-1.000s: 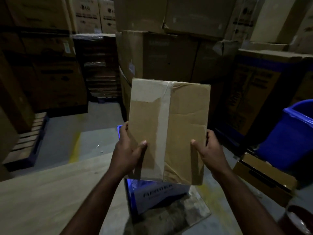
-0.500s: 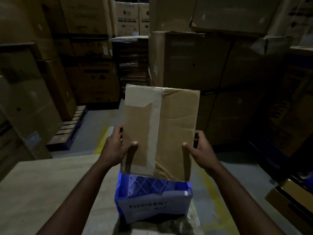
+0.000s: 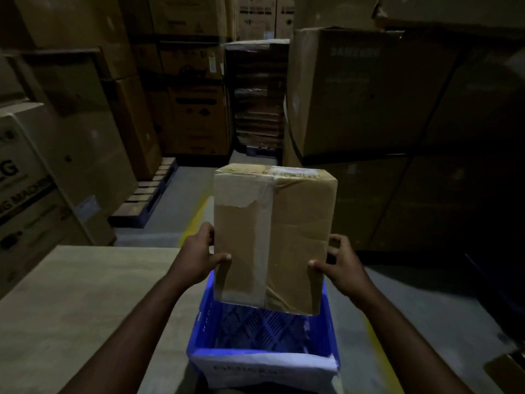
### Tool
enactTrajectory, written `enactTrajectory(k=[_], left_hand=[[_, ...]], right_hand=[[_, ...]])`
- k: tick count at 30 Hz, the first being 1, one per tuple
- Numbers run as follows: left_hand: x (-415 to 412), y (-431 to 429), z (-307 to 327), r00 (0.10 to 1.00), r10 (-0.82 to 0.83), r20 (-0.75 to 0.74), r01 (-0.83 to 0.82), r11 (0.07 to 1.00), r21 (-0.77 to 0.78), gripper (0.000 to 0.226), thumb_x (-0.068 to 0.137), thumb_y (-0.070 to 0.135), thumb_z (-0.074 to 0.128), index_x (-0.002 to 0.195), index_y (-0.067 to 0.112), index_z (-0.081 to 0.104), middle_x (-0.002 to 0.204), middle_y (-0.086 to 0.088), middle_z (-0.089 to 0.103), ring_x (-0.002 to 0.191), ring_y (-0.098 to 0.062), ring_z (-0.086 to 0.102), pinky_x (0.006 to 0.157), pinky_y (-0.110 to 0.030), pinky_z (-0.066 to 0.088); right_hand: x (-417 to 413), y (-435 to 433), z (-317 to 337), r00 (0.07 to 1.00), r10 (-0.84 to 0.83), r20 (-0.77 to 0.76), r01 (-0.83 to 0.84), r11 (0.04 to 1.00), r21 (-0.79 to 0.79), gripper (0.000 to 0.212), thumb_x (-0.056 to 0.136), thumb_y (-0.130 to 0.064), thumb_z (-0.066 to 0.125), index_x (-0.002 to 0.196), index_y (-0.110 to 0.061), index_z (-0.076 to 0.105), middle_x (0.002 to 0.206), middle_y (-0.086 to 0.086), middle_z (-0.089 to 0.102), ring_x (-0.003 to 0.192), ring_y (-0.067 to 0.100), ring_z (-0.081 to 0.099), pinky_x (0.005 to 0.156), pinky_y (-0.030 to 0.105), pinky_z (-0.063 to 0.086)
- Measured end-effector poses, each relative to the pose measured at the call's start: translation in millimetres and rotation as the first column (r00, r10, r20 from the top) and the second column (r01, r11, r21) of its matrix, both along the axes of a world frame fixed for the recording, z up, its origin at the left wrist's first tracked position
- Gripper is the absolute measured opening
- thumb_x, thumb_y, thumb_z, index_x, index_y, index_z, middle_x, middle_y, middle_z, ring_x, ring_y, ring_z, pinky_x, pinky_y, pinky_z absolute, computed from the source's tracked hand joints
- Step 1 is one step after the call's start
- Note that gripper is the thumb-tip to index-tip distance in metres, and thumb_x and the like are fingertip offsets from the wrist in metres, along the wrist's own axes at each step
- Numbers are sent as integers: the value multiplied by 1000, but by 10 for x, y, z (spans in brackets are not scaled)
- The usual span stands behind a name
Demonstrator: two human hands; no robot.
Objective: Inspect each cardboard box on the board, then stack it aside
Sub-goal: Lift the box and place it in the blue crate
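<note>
1. The cardboard box point(image 3: 298, 237) is held upright in the air, in front of the person and above the far half of a blue plastic crate point(image 3: 204, 317). Its lower edge hangs over the crate's opening and does not touch the crate floor.
2. The left hand point(image 3: 199, 257) clasps the box's lower left side. Its grip pinches the cardboard, with the thumb point(image 3: 224, 256) flat on the near face and the fingers wrapped round the left edge.
3. The right hand point(image 3: 341, 265) takes the lower right side in the same way. Its grip pinches the box, with the thumb point(image 3: 315, 264) on the near face and the fingers curled at the right edge.
4. A broad strip of pale tape point(image 3: 264, 245) runs down the near face of the box and spreads across its upper left part, where its edge is torn. The top face carries a label point(image 3: 295, 173) under glossy tape. The lower right corner is creased.
5. The crate has a lattice floor and a white label point(image 3: 264, 371) on its near wall; the writing is too dim to read.
6. The crate is just beside the right edge of the pale wooden worktop point(image 3: 85, 294). Whether it stands on that worktop I cannot tell.
7. Large cartons point(image 3: 369, 95) are stacked high round the aisle. A wooden pallet point(image 3: 147, 194) lies on the floor to the left, near a yellow floor line point(image 3: 196, 220).
</note>
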State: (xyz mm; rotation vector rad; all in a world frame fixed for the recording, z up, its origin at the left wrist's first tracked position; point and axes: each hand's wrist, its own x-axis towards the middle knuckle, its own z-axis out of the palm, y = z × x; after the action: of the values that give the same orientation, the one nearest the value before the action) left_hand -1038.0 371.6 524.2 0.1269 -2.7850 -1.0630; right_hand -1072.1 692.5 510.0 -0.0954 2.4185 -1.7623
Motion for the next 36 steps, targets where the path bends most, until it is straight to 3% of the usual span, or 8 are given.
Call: enactTrajectory(k=[2, 6, 10, 16, 21, 23, 28, 36], left_hand=[[-153, -51, -148, 1000, 5, 4, -5, 1000, 13, 51, 76, 19, 86, 113, 8, 52, 121, -7, 67, 106, -12, 61, 78, -19, 50], [-440, -144, -424, 998, 36, 50, -33, 998, -62, 48, 75, 34, 86, 99, 24, 45, 107, -3, 70, 90, -22, 69, 73, -42, 58], [-642, -148, -664, 994, 101, 48, -87, 969, -230, 48, 75, 46, 82, 99, 24, 46, 98, -1, 69, 83, -28, 65, 66, -39, 51], [-817, -224, -1061, 995, 101, 12, -91, 936, -339, 38, 76, 44, 81, 102, 23, 64, 90, -4, 72, 81, -29, 64, 75, -37, 50], [-894, -243, -1154, 995, 97, -23, -97, 895, -436, 34, 74, 39, 84, 97, 21, 66, 85, -8, 70, 81, -31, 62, 78, -39, 40], [-922, -228, -1164, 992, 113, -47, -122, 876, -467, 36, 70, 35, 87, 95, 20, 67, 89, -10, 69, 90, -33, 60, 81, -41, 37], [-1027, -209, -1267, 990, 137, -26, -131, 842, -523, 47, 68, 31, 88, 109, 16, 71, 142, -7, 54, 125, -34, 41, 96, -45, 26], [-1252, -240, -1450, 992, 127, 21, -97, 844, -527, 50, 63, 28, 90, 107, 14, 73, 139, -8, 54, 124, -36, 42, 98, -49, 30]], right_hand=[[-163, -17, -98, 998, 24, 58, -23, 999, -23, 88, 80, -9, 82, 151, -28, 32, 133, -7, 62, 121, 17, 61, 94, 41, 57], [-428, -77, -268, 995, 95, 42, -101, 981, 168, 46, 85, -4, 76, 122, -27, 63, 110, -17, 70, 114, 14, 66, 80, 19, 56], [-630, -101, -505, 994, 95, 50, -105, 957, 271, 40, 84, -9, 78, 113, -33, 67, 112, -14, 73, 107, 8, 68, 95, 37, 56], [-863, -119, -777, 997, 72, 9, -70, 915, 397, 42, 78, -7, 82, 105, -35, 66, 108, -4, 75, 99, 16, 71, 92, 42, 56], [-1017, -122, -1019, 997, 76, -19, -56, 861, 506, 42, 78, -16, 85, 117, -18, 71, 112, 4, 74, 102, 23, 68, 86, 34, 52], [-1067, -133, -1093, 994, 83, -65, -24, 781, 624, 45, 76, -30, 86, 118, -19, 70, 115, 10, 70, 105, 29, 61, 87, 37, 47], [-1163, -180, -1196, 984, 90, -157, 50, 700, 712, 61, 72, -33, 88, 129, -22, 67, 145, 10, 53, 127, 37, 43, 100, 42, 32], [-1342, -194, -1458, 991, 62, -122, 51, 658, 751, 59, 76, -36, 85, 129, -19, 67, 156, 13, 40, 137, 38, 34, 108, 46, 27]])
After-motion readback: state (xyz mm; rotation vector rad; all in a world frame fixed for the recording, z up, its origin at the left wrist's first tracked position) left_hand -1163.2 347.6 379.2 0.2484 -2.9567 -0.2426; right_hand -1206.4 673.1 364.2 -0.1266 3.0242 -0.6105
